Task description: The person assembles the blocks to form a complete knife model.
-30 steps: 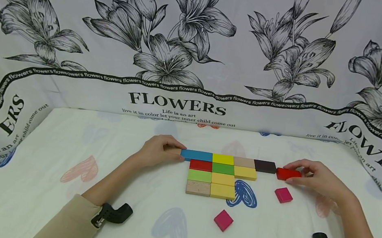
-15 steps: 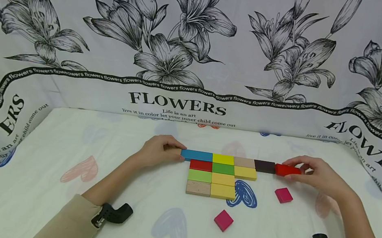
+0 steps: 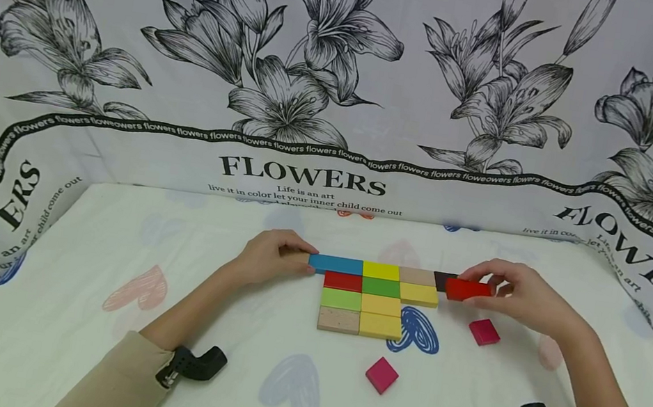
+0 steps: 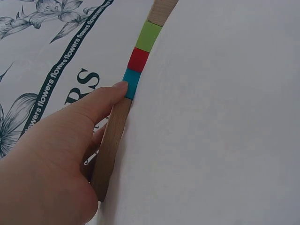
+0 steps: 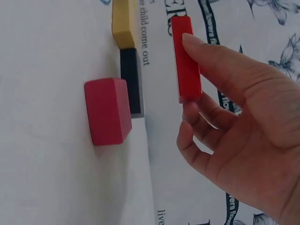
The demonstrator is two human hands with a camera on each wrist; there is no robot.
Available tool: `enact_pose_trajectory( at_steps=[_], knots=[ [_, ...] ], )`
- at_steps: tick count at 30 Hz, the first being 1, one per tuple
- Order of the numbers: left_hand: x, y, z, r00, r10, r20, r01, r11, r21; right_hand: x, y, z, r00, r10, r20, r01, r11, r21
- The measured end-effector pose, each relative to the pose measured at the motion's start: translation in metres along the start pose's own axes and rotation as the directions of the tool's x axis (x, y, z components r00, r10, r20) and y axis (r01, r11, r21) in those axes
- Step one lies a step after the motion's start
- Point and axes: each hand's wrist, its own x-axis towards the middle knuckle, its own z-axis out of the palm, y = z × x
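Note:
My left hand (image 3: 270, 258) grips a long bare wooden block (image 4: 114, 140), its thumb reaching the blue block (image 3: 339, 265) at the row's left end. Rightward in that row come a yellow block (image 3: 380, 271), a light wooden block (image 3: 416, 277) and a black block (image 3: 439, 281). With thumb and fingers, my right hand (image 3: 525, 294) pinches a red block (image 5: 188, 61). In the head view this red block overlaps the black block's right part; the right wrist view shows it raised off the table. Below the top row lie shorter rows, including a dark red block (image 3: 343, 281) and a green block (image 3: 380, 287).
One crimson block (image 3: 484, 332) lies below my right hand, another crimson block (image 3: 381, 376) nearer the front. The white cloth (image 3: 180, 378) has heart prints. Behind it rises a flower-printed curtain (image 3: 191, 92). Each wrist wears a black strap device (image 3: 200, 362).
My right hand has carried the red block leftward, from beyond the black block's right end to over its right part. The left hand stays where it was.

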Motion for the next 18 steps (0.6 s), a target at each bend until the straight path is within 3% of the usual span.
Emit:
enact_pose_trajectory(
  at_steps=[12, 18],
  knots=[
    [-0.001, 0.001, 0.0, 1.0, 0.003, -0.003, -0.003, 1.0, 0.002, 0.005, -0.019, 0.023, 0.996, -0.085, 0.03, 0.084, 0.996, 0.028],
    [-0.001, 0.001, 0.0, 1.0, -0.005, -0.002, 0.005, 1.0, -0.004, 0.008, -0.026, 0.032, 0.995, -0.086, 0.041, 0.085, 0.996, 0.041]
  ],
)
